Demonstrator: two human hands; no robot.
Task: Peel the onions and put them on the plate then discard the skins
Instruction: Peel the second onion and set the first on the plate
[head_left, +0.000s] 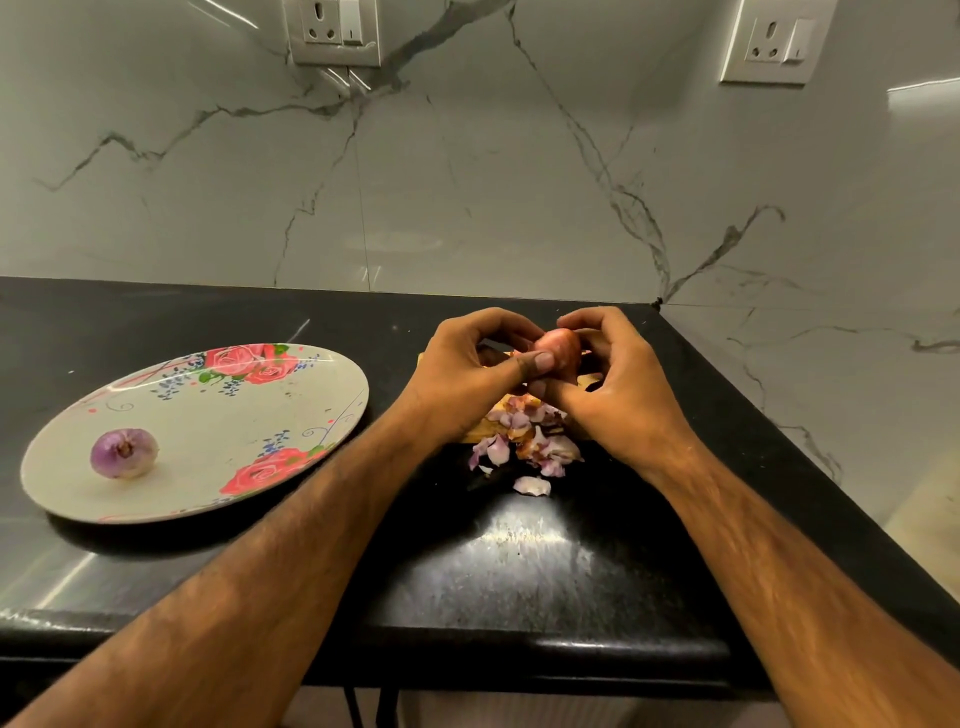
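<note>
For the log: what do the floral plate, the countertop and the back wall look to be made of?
Plate: glossy, printed roses; melamine or glazed ceramic, cannot tell which. Countertop: polished black stone, probably granite, speckled, mirroring light. Back wall: glossy white marble-look tile or slab, grey veins, visible seam.

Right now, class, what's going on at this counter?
A person is peeling an onion, gripping it with the left hand and the right hand above the counter. One peeled onion lies on the plate. Loose skins are piled beneath the hands, not yet discarded.
</note>
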